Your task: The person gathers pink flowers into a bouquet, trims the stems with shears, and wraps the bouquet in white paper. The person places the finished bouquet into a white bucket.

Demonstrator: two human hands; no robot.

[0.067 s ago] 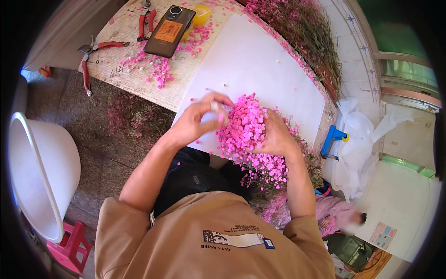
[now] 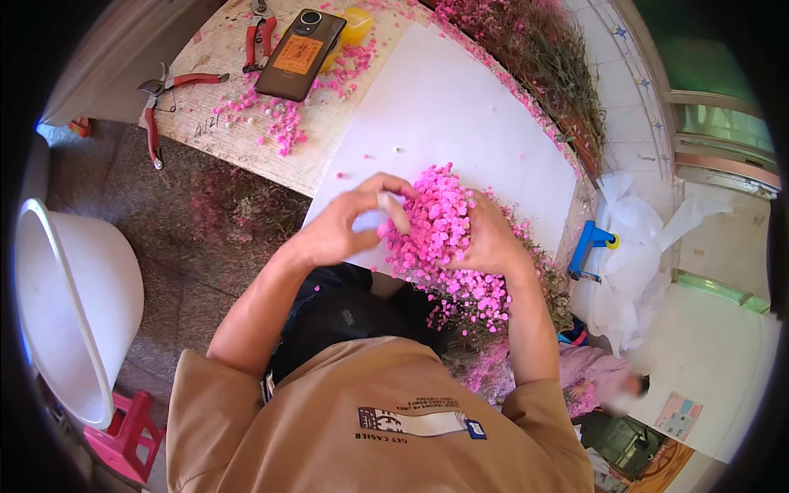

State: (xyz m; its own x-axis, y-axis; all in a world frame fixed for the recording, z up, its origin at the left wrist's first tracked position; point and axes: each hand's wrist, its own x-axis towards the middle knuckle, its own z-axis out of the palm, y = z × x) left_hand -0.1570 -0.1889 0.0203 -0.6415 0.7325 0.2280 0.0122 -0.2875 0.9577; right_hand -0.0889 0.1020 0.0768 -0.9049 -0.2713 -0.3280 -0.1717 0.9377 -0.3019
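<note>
My right hand (image 2: 493,236) is closed round a bunch of pink baby's breath (image 2: 429,215), its small dense heads turned up and to the left. More pink blossoms and thin stems hang below that hand, past the table edge toward my lap. On the bunch's left side is my left hand (image 2: 362,215), thumb apart from the curved fingers, the fingertips at the outer blossoms. A pale covering wraps one of its fingers, and I make out nothing held in it. Beneath both hands lies a white sheet (image 2: 427,99) with a few loose petals on it.
On the wooden table (image 2: 205,74) are a dark phone (image 2: 302,53), red-handled pruning shears (image 2: 154,107), another red-handled tool (image 2: 260,37) and scattered pink blossoms. Dried pink flowers (image 2: 542,57) pile along the far right. A white tub (image 2: 99,287) stands at left; a person (image 2: 600,380) sits lower right.
My left hand's fingers have shifted slightly and now reach in against the blossoms' left side. The bunch and my right hand have hardly moved.
</note>
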